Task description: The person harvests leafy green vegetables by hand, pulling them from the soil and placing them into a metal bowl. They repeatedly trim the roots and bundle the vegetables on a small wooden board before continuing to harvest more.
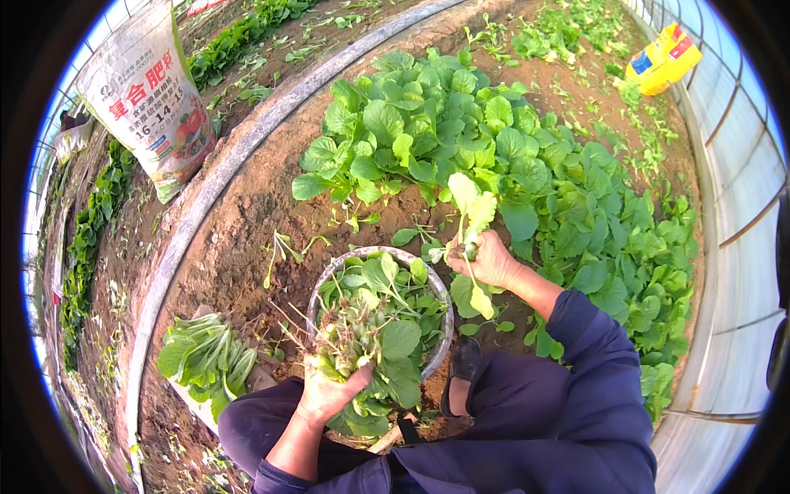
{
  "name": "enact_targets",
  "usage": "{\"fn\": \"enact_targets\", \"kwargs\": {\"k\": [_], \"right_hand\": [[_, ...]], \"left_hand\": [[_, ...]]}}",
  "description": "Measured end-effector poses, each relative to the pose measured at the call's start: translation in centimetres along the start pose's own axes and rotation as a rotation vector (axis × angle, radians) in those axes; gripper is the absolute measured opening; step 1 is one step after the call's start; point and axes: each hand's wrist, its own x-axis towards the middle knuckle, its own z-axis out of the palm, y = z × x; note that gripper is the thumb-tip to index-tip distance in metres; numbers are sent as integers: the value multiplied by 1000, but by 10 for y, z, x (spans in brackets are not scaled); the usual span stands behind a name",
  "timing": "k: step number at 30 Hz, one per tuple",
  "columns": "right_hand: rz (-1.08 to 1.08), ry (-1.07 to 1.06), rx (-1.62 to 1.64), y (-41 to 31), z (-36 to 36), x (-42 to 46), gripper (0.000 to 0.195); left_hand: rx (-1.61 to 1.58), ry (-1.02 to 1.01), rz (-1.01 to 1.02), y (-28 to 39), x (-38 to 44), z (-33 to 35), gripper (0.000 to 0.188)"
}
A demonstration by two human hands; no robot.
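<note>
A thick bunch of leafy greens (398, 346), roots up and leaves hanging down, is gripped in my left hand (333, 389) over the near left rim of a round bucket (439, 290). More loose greens (370, 278) fill the bucket. To the right of the bucket, my right hand (487, 262) is closed around a small plant with pale yellow-green leaves (478, 213), at the edge of the growing bed. What its fingertips touch is partly hidden. A pile of picked greens (210, 358) lies to the left of my left knee.
Dense leafy plants (444, 123) grow ahead and to the right. A grey hose or pipe (247, 142) curves across the soil. A printed fertilizer sack (148, 92) stands at upper left, a yellow bag (663, 60) at upper right. Plastic greenhouse sheeting (734, 278) borders the right side.
</note>
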Motion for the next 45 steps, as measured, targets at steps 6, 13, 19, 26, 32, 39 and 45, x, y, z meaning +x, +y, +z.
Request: {"fn": "enact_targets", "kwargs": {"k": [6,13,19,26,32,39,45], "right_hand": [[-488,38,-242,-102,0,-10,31],[-268,-52,381,-181,39,-34,43],[-164,72,323,-212,42,-60,39],[-177,61,480,-204,68,-56,63],[-160,-41,578,-221,68,-57,55],[40,100,-107,-222,38,-53,66],[-118,352,-321,-209,39,-48,63]], "left_hand": [[-178,-293,102,-3,-3,16,83],[-374,-369,234,0,3,21,114],[-204,-295,336,3,-9,14,107],[-207,-497,204,0,-1,4,90],[-243,-417,201,-5,-7,1,73],[-217,-301,225,-11,-7,-5,52],[-72,-291,212,-18,-10,-5,46]]}}
